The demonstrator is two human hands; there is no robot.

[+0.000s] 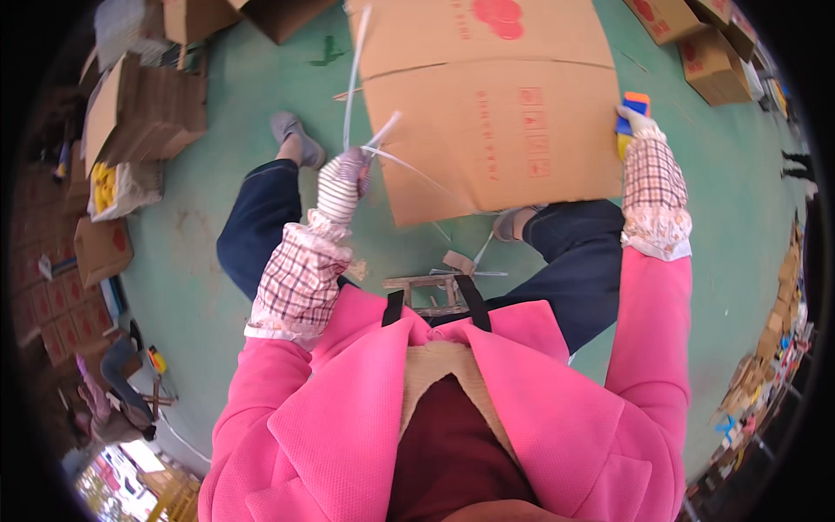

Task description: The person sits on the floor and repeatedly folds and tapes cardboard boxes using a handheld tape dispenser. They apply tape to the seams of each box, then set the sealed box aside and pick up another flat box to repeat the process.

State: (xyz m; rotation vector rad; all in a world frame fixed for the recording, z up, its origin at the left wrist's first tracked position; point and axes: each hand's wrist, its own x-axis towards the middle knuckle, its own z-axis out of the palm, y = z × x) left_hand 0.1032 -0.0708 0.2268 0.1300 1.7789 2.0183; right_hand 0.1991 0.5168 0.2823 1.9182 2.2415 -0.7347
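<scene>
A large brown cardboard carton point(452, 139) with red printing lies in front of me, its near edge above my knees. My left hand point(344, 183), in a striped glove, is closed around white plastic strips point(351, 96) beside the carton's left edge. The strips' loose ends fan upward and across the cardboard. At the carton's right edge my right hand point(642, 120), in a pale glove, grips a blue, orange and yellow hand tool point(634, 109). The fingers partly cover the tool, so its exact kind is unclear. Checked sleeve covers are on both my forearms.
A small wooden stool point(430, 294) stands between my legs, with scraps on the green floor point(204, 252). Stacked flat cardboard point(152, 113) and a white bag of yellow items point(122, 187) are at left. Cartons point(713, 65) stand far right. Another person point(109, 418) is at lower left.
</scene>
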